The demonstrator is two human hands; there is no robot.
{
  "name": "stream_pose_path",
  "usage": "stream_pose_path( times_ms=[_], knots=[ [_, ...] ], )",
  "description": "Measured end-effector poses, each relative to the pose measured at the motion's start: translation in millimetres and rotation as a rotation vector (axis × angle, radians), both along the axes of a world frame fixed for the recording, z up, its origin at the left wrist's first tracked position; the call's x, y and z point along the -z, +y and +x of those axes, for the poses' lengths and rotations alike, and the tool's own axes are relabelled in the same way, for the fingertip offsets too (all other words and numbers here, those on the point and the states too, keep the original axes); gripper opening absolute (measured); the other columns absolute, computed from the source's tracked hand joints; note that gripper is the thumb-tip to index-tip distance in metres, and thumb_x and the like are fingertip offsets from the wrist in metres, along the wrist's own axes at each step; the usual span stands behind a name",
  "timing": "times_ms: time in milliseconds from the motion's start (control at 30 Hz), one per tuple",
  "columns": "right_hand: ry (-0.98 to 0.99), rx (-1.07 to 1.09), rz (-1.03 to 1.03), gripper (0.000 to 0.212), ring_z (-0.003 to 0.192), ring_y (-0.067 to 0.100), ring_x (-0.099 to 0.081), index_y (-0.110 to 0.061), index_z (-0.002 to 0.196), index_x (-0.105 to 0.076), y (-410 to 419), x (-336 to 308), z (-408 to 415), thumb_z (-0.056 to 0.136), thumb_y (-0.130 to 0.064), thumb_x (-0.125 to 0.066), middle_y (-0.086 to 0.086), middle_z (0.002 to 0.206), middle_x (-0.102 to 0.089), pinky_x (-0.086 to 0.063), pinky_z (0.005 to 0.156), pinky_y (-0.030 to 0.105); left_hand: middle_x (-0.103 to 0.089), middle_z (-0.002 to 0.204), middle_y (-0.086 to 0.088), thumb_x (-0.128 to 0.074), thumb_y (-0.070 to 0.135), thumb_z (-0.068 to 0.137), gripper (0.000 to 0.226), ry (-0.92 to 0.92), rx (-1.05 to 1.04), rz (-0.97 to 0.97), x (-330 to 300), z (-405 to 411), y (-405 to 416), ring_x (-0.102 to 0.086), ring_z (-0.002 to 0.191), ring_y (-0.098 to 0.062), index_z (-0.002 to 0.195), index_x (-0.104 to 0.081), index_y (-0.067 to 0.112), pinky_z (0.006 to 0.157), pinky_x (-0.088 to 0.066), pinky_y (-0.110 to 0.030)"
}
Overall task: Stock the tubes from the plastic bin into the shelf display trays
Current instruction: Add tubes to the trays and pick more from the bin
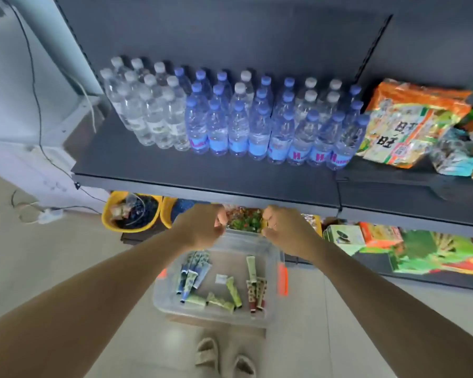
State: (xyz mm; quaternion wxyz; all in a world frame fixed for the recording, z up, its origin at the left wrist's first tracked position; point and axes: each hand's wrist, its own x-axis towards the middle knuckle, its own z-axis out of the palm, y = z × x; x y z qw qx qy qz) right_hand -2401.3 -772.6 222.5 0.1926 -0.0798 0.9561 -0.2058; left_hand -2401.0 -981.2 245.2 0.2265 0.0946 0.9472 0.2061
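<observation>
Our left hand (pixel 202 227) and right hand (pixel 284 230) hover mid-frame with fingers curled, whether grasping anything we cannot tell, while the small printed tubes (pixel 216 285) lie directly below in the clear plastic bin (pixel 271 255), long axes mostly pointing away, equally near both.

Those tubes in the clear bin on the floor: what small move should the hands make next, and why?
Probably lower one hand into the bin and pick up a tube. Both the left hand and right hand sit above the bin's far edge with fingers curled, seemingly holding nothing, while many tubes lie loose on its bottom, unstocked.
</observation>
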Motion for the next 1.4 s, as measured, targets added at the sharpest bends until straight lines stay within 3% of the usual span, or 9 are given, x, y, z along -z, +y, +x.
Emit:
stream_pose_path(
  times_ms=[300,433,667,767,900,1000,1133,1300,1400],
  knots=[
    [-0.331,0.171,0.039,0.029,0.102,0.030,-0.060,-0.007,0.114,-0.054,-0.7,151.3,46.5,0.088,-0.018,-0.055,0.012,0.109,-0.064,-0.051,0.081,0.033,-0.068,0.096,0.003,-0.056,0.020,0.086,0.008,-0.268,-0.019,-0.024,162.2,27.2,-29.6,-0.063,0.095,-0.018,0.093,-0.059,0.023,0.085,-0.051,-0.036],
    [-0.450,0.259,0.053,0.031,0.103,0.031,-0.061,-0.005,0.119,-0.052,-5.9,212.6,56.8,0.090,-0.014,-0.052,0.016,0.113,-0.064,-0.052,0.083,0.034,-0.067,0.101,0.001,-0.057,0.023,0.086,0.017,-0.331,-0.019,-0.031,224.0,29.7,-38.1,-0.063,0.095,-0.021,0.102,-0.059,0.021,0.084,-0.052,-0.036],
    [-0.481,0.299,0.033,0.027,0.106,0.032,-0.060,-0.004,0.114,-0.056,-29.6,320.2,49.3,0.088,-0.011,-0.053,0.013,0.109,-0.065,-0.041,0.075,0.024,-0.067,0.104,-0.002,-0.058,0.017,0.084,0.019,-0.395,0.006,-0.056,339.0,27.7,-42.6,-0.062,0.101,-0.023,0.104,-0.059,0.019,0.087,-0.050,-0.037],
    [-0.508,0.260,-0.001,0.029,0.104,0.029,-0.060,-0.006,0.112,-0.055,-45.8,378.2,47.6,0.084,-0.014,-0.058,0.014,0.102,-0.064,-0.047,0.081,0.031,-0.061,0.116,-0.005,-0.057,0.019,0.085,0.028,-0.422,0.093,-0.120,393.0,34.7,-42.2,-0.056,0.112,-0.025,0.112,-0.056,0.019,0.090,-0.048,-0.038],
    [-0.498,0.216,0.051,0.048,0.106,0.031,-0.058,-0.007,0.124,-0.044,-67.7,429.7,42.9,0.083,-0.020,-0.066,0.015,0.112,-0.060,-0.048,0.084,0.036,-0.051,0.126,-0.004,-0.061,0.017,0.084,0.042,-0.397,0.155,-0.181,450.4,42.5,-37.0,-0.047,0.120,-0.024,0.125,-0.051,0.021,0.095,-0.044,-0.039],
    [-0.426,0.186,0.137,0.058,0.108,0.032,-0.058,-0.010,0.124,-0.039,-77.8,457.8,39.1,0.079,-0.026,-0.072,0.011,0.116,-0.058,-0.048,0.083,0.038,-0.050,0.127,-0.003,-0.061,0.012,0.083,0.044,-0.338,0.181,-0.195,477.3,45.1,-30.0,-0.047,0.119,-0.023,0.125,-0.050,0.021,0.092,-0.046,-0.038],
    [-0.319,0.159,0.274,0.061,0.103,0.034,-0.062,-0.010,0.121,-0.035,-85.6,470.6,32.7,0.077,-0.025,-0.075,0.010,0.113,-0.061,-0.042,0.069,0.035,-0.050,0.117,-0.005,-0.064,0.013,0.081,0.037,-0.263,0.272,-0.227,492.2,39.8,-20.1,-0.050,0.111,-0.024,0.115,-0.051,0.019,0.080,-0.046,-0.035],
    [-0.370,0.145,0.237,0.043,0.103,0.031,-0.061,-0.010,0.113,-0.046,-78.8,470.2,29.5,0.079,-0.019,-0.071,0.007,0.109,-0.060,-0.040,0.068,0.031,-0.053,0.114,-0.009,-0.060,0.013,0.084,0.021,-0.310,0.341,-0.249,491.7,34.0,-17.8,-0.055,0.107,-0.028,0.105,-0.060,0.015,0.080,-0.046,-0.034],
    [-0.414,0.148,0.138,0.033,0.103,0.029,-0.058,-0.007,0.109,-0.052,-65.9,456.7,27.3,0.085,-0.026,-0.064,0.010,0.109,-0.059,-0.040,0.071,0.029,-0.056,0.115,-0.008,-0.060,0.016,0.087,0.019,-0.363,0.221,-0.152,478.2,36.3,-20.4,-0.056,0.106,-0.027,0.106,-0.062,0.014,0.082,-0.045,-0.033]
  ],
)
